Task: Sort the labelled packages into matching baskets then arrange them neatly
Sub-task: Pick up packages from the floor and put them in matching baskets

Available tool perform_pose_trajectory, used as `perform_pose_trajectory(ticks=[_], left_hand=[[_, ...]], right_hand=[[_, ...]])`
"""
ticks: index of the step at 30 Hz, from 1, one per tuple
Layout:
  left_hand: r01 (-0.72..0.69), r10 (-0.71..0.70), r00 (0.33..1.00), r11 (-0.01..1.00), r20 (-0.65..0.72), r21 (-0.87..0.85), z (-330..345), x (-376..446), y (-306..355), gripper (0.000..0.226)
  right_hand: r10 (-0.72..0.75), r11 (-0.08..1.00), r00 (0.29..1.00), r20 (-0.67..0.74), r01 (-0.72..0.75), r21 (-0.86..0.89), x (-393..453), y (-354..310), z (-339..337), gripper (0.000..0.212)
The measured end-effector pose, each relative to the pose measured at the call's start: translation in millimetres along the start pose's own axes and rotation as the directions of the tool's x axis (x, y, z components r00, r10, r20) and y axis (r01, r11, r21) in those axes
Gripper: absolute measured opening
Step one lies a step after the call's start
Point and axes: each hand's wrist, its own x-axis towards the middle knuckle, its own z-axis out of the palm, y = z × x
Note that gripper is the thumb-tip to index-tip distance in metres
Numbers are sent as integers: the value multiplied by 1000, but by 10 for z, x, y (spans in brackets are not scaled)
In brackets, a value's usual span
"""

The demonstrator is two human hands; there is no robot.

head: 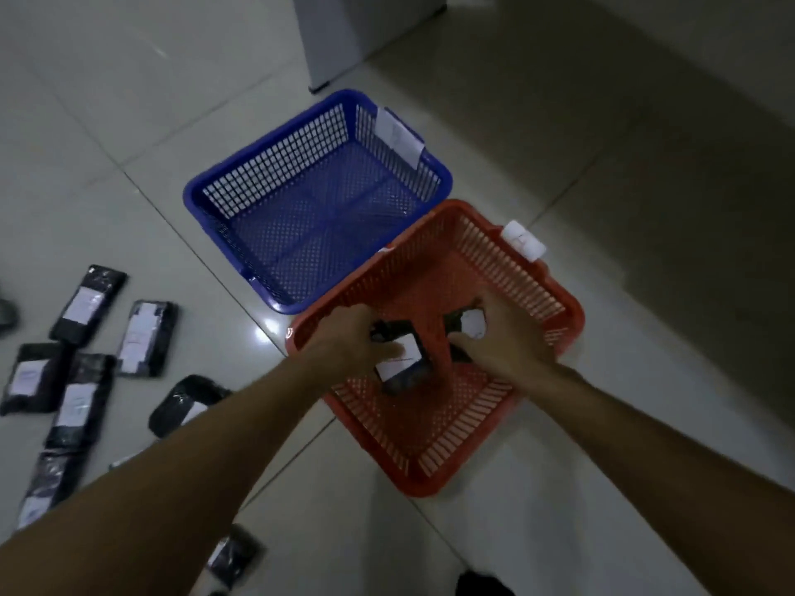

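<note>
Packages lie inside the red basket (563,311): left hand (344,337) grips one package (402,359), right hand (503,337) grips another package (471,324).

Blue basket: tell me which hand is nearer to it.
Left. The left hand is at the red basket's edge beside the blue basket; the right hand is further right.

Both bare arms reach forward; left hand (344,337) and right hand (503,342) appear curled, palms down

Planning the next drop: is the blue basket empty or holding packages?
Empty: only bare mesh floor shows inside the blue basket.
</note>
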Motion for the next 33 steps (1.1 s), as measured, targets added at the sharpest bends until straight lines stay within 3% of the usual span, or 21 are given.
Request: perform_pose_trajectory(ticks=[3, 6, 8, 10, 12, 15, 17, 21, 24, 27, 31, 33], left_hand=[[-29, 21, 997, 994, 80, 107, 229, 351, -168, 28], [-119, 117, 993, 978, 17, 173, 260, 460, -241, 29], [-198, 238, 965, 938, -113, 285, 113, 356, -249, 34], [-211, 313, 913, 910, -260, 356, -99, 105, -283, 35], [-192, 337, 858, 911, -389, 366, -318, -253, -413, 28], [-105, 270, 822, 937, -501, 333, -536, -810, -886, 19], [-14, 185, 833, 949, -521, 314, -560, -1158, -1309, 17], [139, 8, 889, 948, -457, 287, -264, -1875, -2226, 17], [228, -131, 938, 931, -322, 284, 85, -2399, -2615, 29], [226, -171, 962, 934, -211, 276, 253, -2694, -2728, 37], [191, -175, 977, 972, -120, 137, 272, -2743, -2699, 54], [190, -175, 981, 960, -88, 204, 301, -2718, -2636, 53]], right_hand=[[20, 988, 994, 107, -3, -155, 512, 237, 190, 46], [34, 956, 988, 154, 12, -291, 709, 248, 241, 55], [-111, 926, 988, 111, 143, -350, 679, 87, 170, 46], [-291, 890, 956, 19, 278, -362, 553, -251, 47, 23], [-408, 838, 912, -33, 360, -411, 467, -656, 24, 27], [-495, 777, 864, 91, 487, -399, 388, -1257, 336, 30], [-570, 682, 783, 249, 620, -388, 296, -1657, 713, 25], [-590, 487, 635, 499, 773, -407, 34, -2168, 1609, 24], [-642, 449, 599, 478, 800, -399, -237, -2148, 2128, 28], [-658, 500, 609, 443, 793, -347, -582, -1933, 2424, 29], [-513, 499, 652, 558, 756, -424, -930, -1724, 2739, 58], [-453, 534, 684, 571, 721, -441, -1025, -1643, 2876, 64]])
